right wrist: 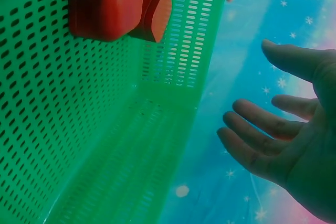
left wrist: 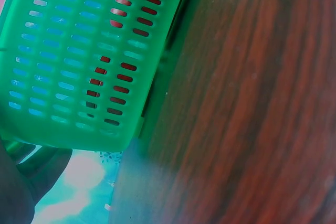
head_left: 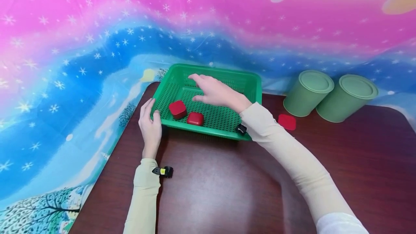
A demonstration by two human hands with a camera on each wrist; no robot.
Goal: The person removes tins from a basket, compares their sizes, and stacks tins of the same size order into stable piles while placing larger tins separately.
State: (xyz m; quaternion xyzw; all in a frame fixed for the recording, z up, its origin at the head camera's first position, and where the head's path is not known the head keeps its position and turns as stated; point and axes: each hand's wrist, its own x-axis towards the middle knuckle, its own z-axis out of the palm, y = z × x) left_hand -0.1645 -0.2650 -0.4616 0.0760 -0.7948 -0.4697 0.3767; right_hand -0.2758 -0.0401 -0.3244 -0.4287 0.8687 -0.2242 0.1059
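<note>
A green plastic basket (head_left: 211,133) with slotted walls stands on the table. My left hand (head_left: 151,129) holds its near left corner, fingers and thumb at the rim; in the left wrist view, some fingers (left wrist: 47,174) show beside the basket's end wall (left wrist: 68,77). Over the basket hovers my right hand (head_left: 216,91), fingers spread and nothing held, as the right wrist view also shows. Inside, towards the left, lie two small red objects: a rounded-square box (head_left: 177,109) and a rounded, glossy block-like piece (head_left: 195,118). They sit close together.
To the right, two green lidded canisters (head_left: 308,93) (head_left: 347,98) stand side by side near the back edge. A flat red rounded square (head_left: 287,122) lies on the dark brown table (head_left: 221,183), partly behind the right sleeve. A patterned cloth (head_left: 97,46) hangs behind.
</note>
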